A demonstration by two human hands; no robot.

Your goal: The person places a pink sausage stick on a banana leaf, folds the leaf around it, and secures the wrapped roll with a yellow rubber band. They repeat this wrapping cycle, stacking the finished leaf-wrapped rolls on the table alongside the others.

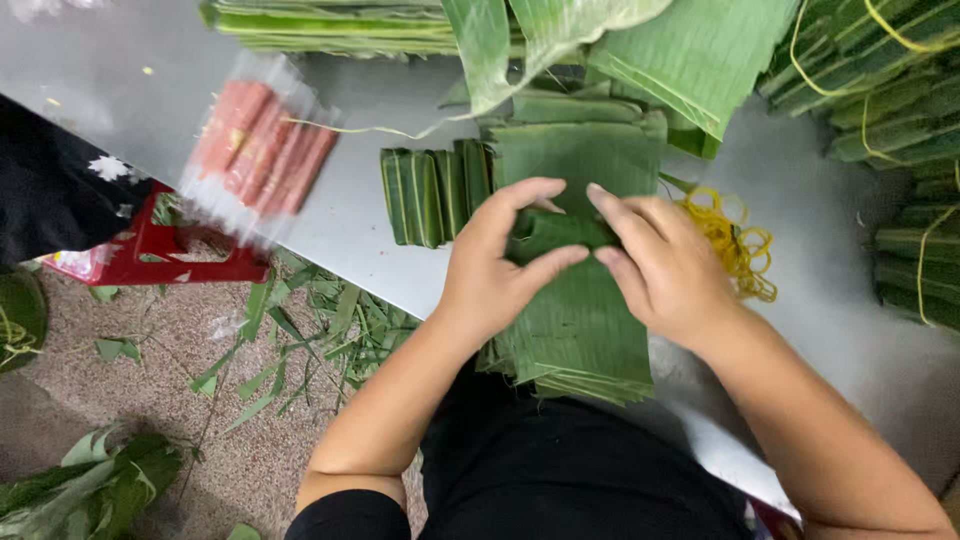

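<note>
the packet of pink sausages (pixel 262 150) is a smear of motion blur, its wrapper edges impossible to trace. whatever sits inside the folded leaf parcel (pixel 556 232) is hidden under the fingers (pixel 560 262) and the leaf itself. the leaf bundles (pixel 890 120) run off the right edge (count unknowable), and the leaf stack (pixel 330 25) is cut by the top edge.

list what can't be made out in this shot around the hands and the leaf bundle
- Folded leaf bundle: contents hidden by left hand and right hand, head view.
- Pink sticks in clear pack: motion-blurred.
- Tied leaf parcels: cut by right edge.
</note>
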